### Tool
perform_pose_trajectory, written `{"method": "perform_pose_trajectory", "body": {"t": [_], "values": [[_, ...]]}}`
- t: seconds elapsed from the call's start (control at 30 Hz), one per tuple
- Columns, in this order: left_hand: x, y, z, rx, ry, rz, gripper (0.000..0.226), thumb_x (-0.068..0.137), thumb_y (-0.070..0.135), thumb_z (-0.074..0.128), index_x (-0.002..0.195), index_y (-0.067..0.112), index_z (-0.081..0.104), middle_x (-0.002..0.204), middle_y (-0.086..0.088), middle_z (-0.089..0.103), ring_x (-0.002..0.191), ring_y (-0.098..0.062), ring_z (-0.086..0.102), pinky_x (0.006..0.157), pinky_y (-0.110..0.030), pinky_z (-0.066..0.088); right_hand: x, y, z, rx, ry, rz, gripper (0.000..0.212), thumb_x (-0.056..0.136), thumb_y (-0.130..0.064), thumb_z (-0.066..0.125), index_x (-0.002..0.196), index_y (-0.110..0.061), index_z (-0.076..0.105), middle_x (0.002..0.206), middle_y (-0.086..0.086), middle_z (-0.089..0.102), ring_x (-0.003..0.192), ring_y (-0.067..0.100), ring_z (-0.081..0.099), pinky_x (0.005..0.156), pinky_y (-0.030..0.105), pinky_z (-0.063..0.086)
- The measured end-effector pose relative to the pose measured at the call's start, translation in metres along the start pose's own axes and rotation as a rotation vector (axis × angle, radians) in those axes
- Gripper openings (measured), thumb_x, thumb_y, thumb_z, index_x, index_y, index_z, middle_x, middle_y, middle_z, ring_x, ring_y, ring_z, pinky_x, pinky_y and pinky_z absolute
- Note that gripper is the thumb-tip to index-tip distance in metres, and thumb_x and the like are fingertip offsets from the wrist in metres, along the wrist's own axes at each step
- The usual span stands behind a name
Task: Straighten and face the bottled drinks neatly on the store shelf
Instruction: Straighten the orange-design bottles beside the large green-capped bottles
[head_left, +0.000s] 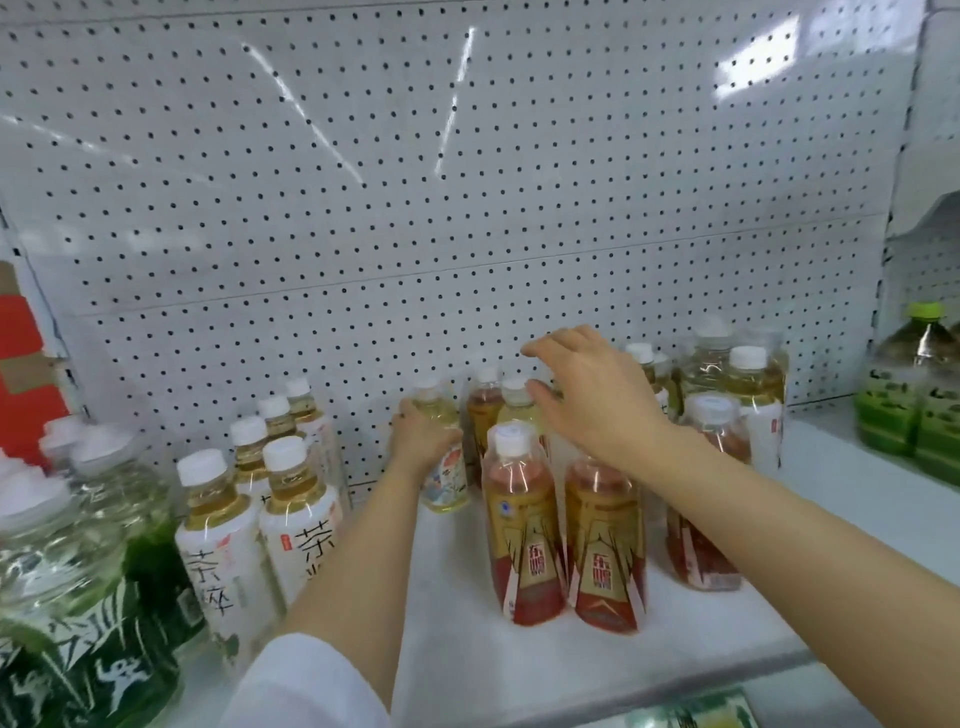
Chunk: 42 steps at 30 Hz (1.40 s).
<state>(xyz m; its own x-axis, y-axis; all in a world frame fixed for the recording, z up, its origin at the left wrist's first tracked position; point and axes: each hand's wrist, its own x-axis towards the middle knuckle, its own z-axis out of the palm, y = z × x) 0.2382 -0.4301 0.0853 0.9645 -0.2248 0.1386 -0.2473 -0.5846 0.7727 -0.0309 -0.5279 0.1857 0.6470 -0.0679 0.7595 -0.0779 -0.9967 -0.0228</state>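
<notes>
On shelf, left hand grips upright pale bottle, cap up.

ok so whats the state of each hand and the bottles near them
left hand: grips the pale yellow bottle
pale yellow bottle: upright, held, capped
right hand: open, above the red-label bottles, holds nothing
two front red-label bottles: upright, side by side, labels forward
white-label tea bottles: upright, capped

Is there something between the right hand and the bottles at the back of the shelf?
Yes. The right hand hovers open above the red-label bottles in the front row, which stand before the back bottles. The left hand already grips the pale floral bottle.
</notes>
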Motion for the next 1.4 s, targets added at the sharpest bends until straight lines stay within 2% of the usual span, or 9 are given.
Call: {"method": "perform_pose_trajectory", "body": {"t": [0.17,0.23,0.33,0.43,0.57,0.87,1.0,1.23,1.4], "values": [[-0.049,0.031,-0.011,-0.147,0.102,-0.045,0.077,0.075,0.028,0.082,0.137,0.008,0.041,0.132,-0.017,0.054,0.118,-0.038,0.056,0.098,-0.048,0.050,0.053,0.007,0.024,-0.182,-0.406,0.019,0.020,0.096,-0.018,0.047,0.107,-0.007,0.060,0.103,0.007,0.060,0.112,0.027,0.050,0.086,0.034,0.040],[-0.042,0.029,-0.008,-0.173,0.137,-0.072,0.077,0.072,0.037,0.080,0.134,0.007,0.046,0.130,-0.017,0.056,0.117,-0.039,0.057,0.098,-0.052,0.050,0.064,0.008,0.043,-0.365,-0.509,-0.010,0.015,0.095,-0.017,0.045,0.082,-0.012,0.051,0.081,0.001,0.051,0.106,0.026,0.052,0.091,0.036,0.034],[-0.024,0.022,-0.007,-0.167,0.230,-0.004,0.088,0.045,0.065,0.063,0.114,0.011,0.062,0.108,-0.012,0.068,0.100,-0.034,0.066,0.086,-0.051,0.056,0.075,0.011,0.064,-0.470,-0.689,0.011,0.021,0.097,-0.015,0.039,0.079,-0.018,0.050,0.071,-0.005,0.046,0.091,0.020,0.054,0.107,0.045,0.022],[-0.035,0.035,-0.023,-0.125,0.314,0.059,0.085,0.047,0.071,0.063,0.110,0.014,0.067,0.103,-0.009,0.071,0.094,-0.030,0.068,0.080,-0.048,0.058,0.084,0.014,0.072,-0.405,-0.738,0.025,0.023,0.094,-0.012,0.045,0.072,-0.018,0.048,0.069,-0.006,0.049,0.069,0.015,0.048,0.111,0.050,0.018],[-0.076,0.065,-0.049,-0.209,0.411,0.158,0.077,0.068,0.049,0.085,0.128,0.009,0.058,0.120,-0.012,0.064,0.111,-0.031,0.061,0.090,-0.044,0.052,0.087,0.016,0.067,-0.304,-0.724,0.055,0.021,0.094,-0.023,0.055,0.077,-0.017,0.045,0.072,-0.005,0.047,0.083,0.021,0.050,0.111,0.049,0.025],[-0.124,0.108,-0.094,-0.444,0.595,0.409,0.071,0.069,0.049,0.083,0.128,0.020,0.057,0.119,0.001,0.052,0.098,-0.010,0.050,0.084,-0.022,0.041,0.105,0.020,0.011,0.178,-0.343,0.284,0.034,0.097,-0.020,0.045,0.129,-0.008,0.051,0.126,0.009,0.058,0.114,0.028,0.056,0.101,0.044,0.041],[-0.150,0.138,-0.111,-0.519,0.632,0.488,0.074,0.065,0.058,0.076,0.125,0.019,0.057,0.113,0.005,0.047,0.095,-0.007,0.050,0.082,-0.018,0.042,0.108,0.021,-0.036,0.561,-0.073,0.307,0.039,0.101,-0.017,0.044,0.138,-0.003,0.046,0.135,0.016,0.051,0.107,0.023,0.058,0.072,0.021,0.050],[-0.196,0.172,-0.116,-0.588,0.615,0.623,0.069,0.061,0.061,0.075,0.115,0.021,0.065,0.111,0.007,0.056,0.081,0.014,0.047,0.079,-0.013,0.044,0.076,0.023,-0.089,0.800,0.383,0.309,0.032,0.100,-0.025,0.049,0.129,-0.011,0.051,0.116,0.004,0.058,0.105,0.018,0.061,0.092,0.036,0.053],[-0.222,0.177,-0.092,-0.674,0.516,0.626,0.067,0.055,0.065,0.078,0.104,0.020,0.069,0.105,-0.004,0.068,0.087,-0.015,0.066,0.080,-0.040,0.056,0.030,0.030,-0.113,0.847,0.474,0.336,0.016,0.099,-0.023,0.052,0.114,-0.017,0.054,0.099,-0.006,0.059,0.091,0.012,0.063,0.080,0.027,0.057]]}}
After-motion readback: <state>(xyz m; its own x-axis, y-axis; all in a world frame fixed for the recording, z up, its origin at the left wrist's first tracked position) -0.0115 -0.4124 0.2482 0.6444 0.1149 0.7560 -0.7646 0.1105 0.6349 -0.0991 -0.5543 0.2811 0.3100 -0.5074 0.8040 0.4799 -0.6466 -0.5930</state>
